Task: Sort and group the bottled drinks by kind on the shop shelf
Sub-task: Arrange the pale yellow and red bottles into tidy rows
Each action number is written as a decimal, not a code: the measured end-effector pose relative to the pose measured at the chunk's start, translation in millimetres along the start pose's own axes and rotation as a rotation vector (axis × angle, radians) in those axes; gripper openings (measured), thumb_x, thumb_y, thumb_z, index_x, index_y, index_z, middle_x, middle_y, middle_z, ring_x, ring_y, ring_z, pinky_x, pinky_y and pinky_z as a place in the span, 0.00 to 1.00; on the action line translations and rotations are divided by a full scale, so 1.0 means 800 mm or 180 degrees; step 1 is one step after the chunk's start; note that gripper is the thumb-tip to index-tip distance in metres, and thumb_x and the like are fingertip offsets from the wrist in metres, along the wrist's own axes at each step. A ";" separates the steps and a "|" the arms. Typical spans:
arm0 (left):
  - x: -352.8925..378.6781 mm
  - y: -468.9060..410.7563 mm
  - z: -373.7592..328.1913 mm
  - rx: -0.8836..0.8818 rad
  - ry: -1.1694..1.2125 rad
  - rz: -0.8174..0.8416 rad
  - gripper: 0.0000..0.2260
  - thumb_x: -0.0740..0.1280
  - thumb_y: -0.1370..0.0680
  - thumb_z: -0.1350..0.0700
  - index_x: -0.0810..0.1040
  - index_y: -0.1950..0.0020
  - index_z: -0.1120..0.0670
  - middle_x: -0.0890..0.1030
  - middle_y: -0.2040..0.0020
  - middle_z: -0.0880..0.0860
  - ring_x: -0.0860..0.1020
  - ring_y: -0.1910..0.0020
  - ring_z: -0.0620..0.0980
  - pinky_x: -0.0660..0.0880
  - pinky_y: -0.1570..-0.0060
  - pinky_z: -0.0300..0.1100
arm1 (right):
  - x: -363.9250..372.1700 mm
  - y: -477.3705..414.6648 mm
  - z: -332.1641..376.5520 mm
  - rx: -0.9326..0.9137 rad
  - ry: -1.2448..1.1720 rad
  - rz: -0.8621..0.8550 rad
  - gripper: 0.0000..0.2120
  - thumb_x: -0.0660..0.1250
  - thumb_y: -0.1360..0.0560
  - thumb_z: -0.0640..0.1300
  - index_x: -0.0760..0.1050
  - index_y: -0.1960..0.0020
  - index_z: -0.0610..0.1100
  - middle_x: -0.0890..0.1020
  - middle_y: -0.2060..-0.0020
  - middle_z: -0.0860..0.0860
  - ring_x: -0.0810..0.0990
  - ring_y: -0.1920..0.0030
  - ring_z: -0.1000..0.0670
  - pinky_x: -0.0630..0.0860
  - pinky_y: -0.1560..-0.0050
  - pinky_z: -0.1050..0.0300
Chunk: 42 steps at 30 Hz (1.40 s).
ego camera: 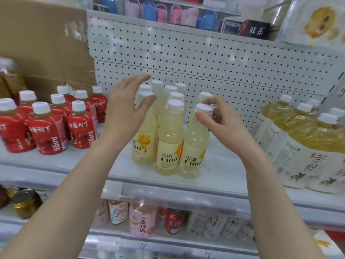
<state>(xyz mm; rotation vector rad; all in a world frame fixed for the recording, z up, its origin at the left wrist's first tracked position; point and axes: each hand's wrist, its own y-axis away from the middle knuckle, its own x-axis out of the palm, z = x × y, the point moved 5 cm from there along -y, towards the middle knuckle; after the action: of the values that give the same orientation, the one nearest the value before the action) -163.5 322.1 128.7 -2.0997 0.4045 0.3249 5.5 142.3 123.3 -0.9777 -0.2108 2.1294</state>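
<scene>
While my right hand (222, 120) pinches the white cap (204, 107) of the front-right C100 bottle (194, 152), thumb on the near side just under the cap and curled fingers over its far side, my left hand (123, 109) hovers with fingers spread and straight. It holds nothing and sits just in front of the caps on the left of the same group.

I read this as the tidying step for the pale lemon kind. The C100 bottles (168, 139) stand upright in a tight cluster mid-shelf, with the red juice bottles (46, 131) well apart to the left and the big tea bottles (298, 139) well apart to the right. Sorting on this shelf (220, 180) looks mostly done, and what remains is squaring the rows.

The gripped bottle stands on the shelf board at the front right corner of the cluster, touching or just beside its neighbour; I cannot tell which. The front-left bottle sits a little further back with its label turned partly aside.

My next move, I judge, calls for a small nudge or twist from the cap. A top hold on a tall bottle gives little control of the base, so the left hand should steady the neighbours against toppling.
</scene>
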 end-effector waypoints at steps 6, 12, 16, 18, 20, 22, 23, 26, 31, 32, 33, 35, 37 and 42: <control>0.012 0.003 0.031 -0.0913 0.0126 0.0783 0.22 0.67 0.20 0.44 0.70 0.27 0.44 0.81 0.40 0.51 0.81 0.46 0.49 0.79 0.43 0.53 | 0.010 0.005 -0.003 -0.0129 -0.0058 -0.0212 0.10 0.66 0.20 0.55 0.70 0.40 0.56 0.82 0.53 0.57 0.80 0.57 0.54 0.76 0.55 0.54; -0.004 0.021 0.024 -0.0769 0.0282 0.0664 0.20 0.70 0.24 0.41 0.73 0.33 0.39 0.80 0.49 0.42 0.78 0.52 0.35 0.78 0.53 0.40 | 0.012 0.008 0.001 -0.0114 -0.0052 -0.0268 0.11 0.66 0.20 0.56 0.69 0.40 0.57 0.82 0.52 0.55 0.82 0.52 0.50 0.79 0.49 0.47; -0.006 0.020 0.024 -0.0735 0.0391 0.0824 0.20 0.68 0.25 0.38 0.72 0.34 0.37 0.77 0.50 0.35 0.76 0.51 0.31 0.72 0.58 0.31 | 0.003 0.002 -0.003 -0.0040 -0.0223 -0.0097 0.10 0.65 0.20 0.60 0.73 0.42 0.57 0.84 0.52 0.57 0.82 0.53 0.54 0.78 0.53 0.55; -0.013 0.013 0.021 -0.0617 0.0395 0.0778 0.24 0.64 0.27 0.34 0.73 0.32 0.38 0.76 0.49 0.33 0.75 0.49 0.30 0.71 0.54 0.29 | -0.017 -0.014 -0.003 -0.0069 -0.0404 -0.0421 0.11 0.64 0.19 0.60 0.77 0.43 0.55 0.84 0.53 0.59 0.82 0.53 0.57 0.79 0.52 0.56; -0.019 0.002 0.017 -0.0465 0.0406 0.0710 0.28 0.61 0.28 0.31 0.73 0.31 0.39 0.77 0.46 0.34 0.76 0.45 0.32 0.72 0.47 0.32 | -0.041 -0.043 -0.008 -0.0059 -0.0099 -0.0814 0.12 0.63 0.17 0.55 0.77 0.38 0.52 0.82 0.49 0.58 0.81 0.50 0.57 0.79 0.45 0.52; -0.017 -0.008 0.012 -0.0340 0.0435 0.0770 0.24 0.62 0.27 0.33 0.74 0.33 0.38 0.79 0.44 0.36 0.77 0.43 0.34 0.73 0.44 0.36 | -0.042 -0.076 -0.014 0.0125 0.0393 -0.0464 0.18 0.64 0.17 0.55 0.73 0.29 0.53 0.78 0.41 0.56 0.78 0.44 0.54 0.77 0.41 0.49; -0.014 -0.011 0.010 -0.0305 0.0467 0.0805 0.22 0.63 0.26 0.35 0.75 0.34 0.37 0.79 0.43 0.36 0.77 0.42 0.34 0.73 0.43 0.35 | -0.034 -0.091 -0.020 0.0300 0.0525 -0.0073 0.21 0.64 0.18 0.56 0.71 0.27 0.56 0.76 0.38 0.55 0.77 0.41 0.52 0.76 0.42 0.50; -0.009 -0.018 0.015 -0.0295 0.0606 0.0632 0.17 0.61 0.23 0.38 0.78 0.37 0.39 0.80 0.43 0.36 0.76 0.45 0.28 0.72 0.49 0.24 | -0.013 -0.115 -0.028 0.0452 0.0539 0.0609 0.17 0.65 0.18 0.56 0.74 0.30 0.57 0.76 0.33 0.53 0.78 0.47 0.55 0.75 0.57 0.67; -0.003 -0.047 0.067 -0.0832 0.0632 0.0560 0.14 0.64 0.17 0.49 0.76 0.32 0.41 0.78 0.39 0.40 0.75 0.44 0.32 0.67 0.49 0.27 | -0.016 -0.111 -0.029 0.0225 0.0354 0.0646 0.08 0.69 0.20 0.52 0.80 0.41 0.56 0.79 0.41 0.52 0.83 0.57 0.54 0.75 0.65 0.71; 0.004 -0.053 0.077 -0.0979 0.0699 0.0751 0.15 0.64 0.18 0.49 0.75 0.31 0.41 0.78 0.37 0.41 0.76 0.43 0.35 0.68 0.47 0.31 | -0.017 -0.108 -0.028 0.0224 0.0260 0.0717 0.07 0.69 0.20 0.52 0.81 0.42 0.57 0.80 0.42 0.53 0.85 0.58 0.54 0.77 0.63 0.68; 0.013 -0.057 0.083 -0.1114 0.0791 0.0969 0.17 0.65 0.18 0.49 0.74 0.29 0.42 0.77 0.36 0.42 0.76 0.41 0.39 0.70 0.44 0.36 | -0.017 -0.106 -0.027 0.0257 0.0141 0.0790 0.07 0.70 0.21 0.52 0.81 0.43 0.58 0.81 0.45 0.54 0.85 0.60 0.56 0.78 0.62 0.67; 0.028 -0.059 0.088 -0.1286 0.0959 0.1293 0.19 0.66 0.18 0.50 0.72 0.27 0.43 0.78 0.36 0.46 0.78 0.41 0.43 0.72 0.45 0.41 | -0.018 -0.103 -0.021 0.0319 -0.0023 0.0947 0.05 0.70 0.21 0.52 0.82 0.45 0.57 0.83 0.48 0.53 0.84 0.62 0.59 0.79 0.62 0.68; 0.033 -0.060 0.089 -0.1235 0.1044 0.1294 0.16 0.67 0.18 0.52 0.75 0.31 0.41 0.81 0.38 0.47 0.80 0.45 0.41 0.75 0.52 0.36 | -0.019 -0.105 -0.019 0.0332 0.0007 0.1081 0.06 0.69 0.20 0.52 0.82 0.45 0.56 0.83 0.47 0.50 0.84 0.61 0.61 0.79 0.61 0.68; 0.029 -0.050 0.091 -0.1096 0.1388 0.1446 0.13 0.67 0.19 0.57 0.79 0.36 0.46 0.86 0.46 0.44 0.84 0.49 0.40 0.80 0.56 0.32 | -0.018 -0.114 -0.018 0.0378 0.0125 0.1382 0.07 0.67 0.19 0.55 0.82 0.46 0.57 0.85 0.51 0.54 0.83 0.61 0.62 0.78 0.62 0.70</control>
<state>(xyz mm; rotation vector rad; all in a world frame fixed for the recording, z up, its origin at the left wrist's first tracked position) -131.1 400.3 112.5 -2.4006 1.1632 0.2024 74.4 192.8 161.1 -1.0665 0.1623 2.4751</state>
